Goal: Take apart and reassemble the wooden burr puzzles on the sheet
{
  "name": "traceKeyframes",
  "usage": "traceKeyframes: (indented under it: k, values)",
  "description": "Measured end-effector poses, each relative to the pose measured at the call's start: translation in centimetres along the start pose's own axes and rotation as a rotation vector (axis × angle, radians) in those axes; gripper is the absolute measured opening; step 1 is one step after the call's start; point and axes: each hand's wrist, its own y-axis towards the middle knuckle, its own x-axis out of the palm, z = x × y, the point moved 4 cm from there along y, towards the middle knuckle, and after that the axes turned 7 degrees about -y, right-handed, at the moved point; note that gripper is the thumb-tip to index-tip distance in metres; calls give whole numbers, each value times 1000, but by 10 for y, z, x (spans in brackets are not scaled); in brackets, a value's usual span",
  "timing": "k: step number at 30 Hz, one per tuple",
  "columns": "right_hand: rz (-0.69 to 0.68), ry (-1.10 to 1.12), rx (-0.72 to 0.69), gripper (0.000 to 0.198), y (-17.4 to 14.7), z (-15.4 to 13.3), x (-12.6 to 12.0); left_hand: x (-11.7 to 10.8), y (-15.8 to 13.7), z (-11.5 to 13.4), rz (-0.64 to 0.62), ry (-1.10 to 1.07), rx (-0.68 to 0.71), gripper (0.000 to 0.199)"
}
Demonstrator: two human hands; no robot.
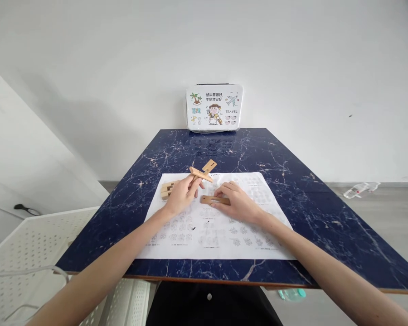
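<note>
Two flat wooden puzzle pieces (201,174), crossed through one another, are held up in my left hand (182,194), its fingers closed round their near end. The upper piece has a dark cut-out. My right hand (236,202) has its thumb and fingers on another wooden puzzle piece (208,199), a flat strip with a long slot, low over the paper. Part of that strip is hidden under the fingers. Left of my left hand lies a small stack of wooden blocks (165,191) with notches. Beneath both hands is a printed instruction sheet (258,217) with rows of small diagrams.
The sheet lies on a dark blue marbled table (149,156). At its far edge, a white illustrated case (215,108) leans against the wall. A white perforated rack (51,231) stands at the left. Plastic bottles (360,190) lie on the floor.
</note>
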Motion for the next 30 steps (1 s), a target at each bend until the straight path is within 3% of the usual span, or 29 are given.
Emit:
traceKeyframes:
  k: [7, 11, 16, 21, 30]
  values:
    - [-117, 100, -38, 20, 2, -15, -6, -5, 3, -3, 49, 114, 25, 39]
    - [-189, 285, 8, 23, 3, -25, -12, -7, 2, -6, 62, 155, 40, 38]
    - [-165, 572, 160, 31, 2, -29, -18, -2, 0, -14, 8, 301, 86, 30]
    - [-159, 903, 136, 27, 5, -36, -21, 7, -2, -15, -61, 382, 73, 26]
    - [-146, 1202, 157, 38, 8, -40, -9, 21, -7, -1, -147, 616, 184, 11]
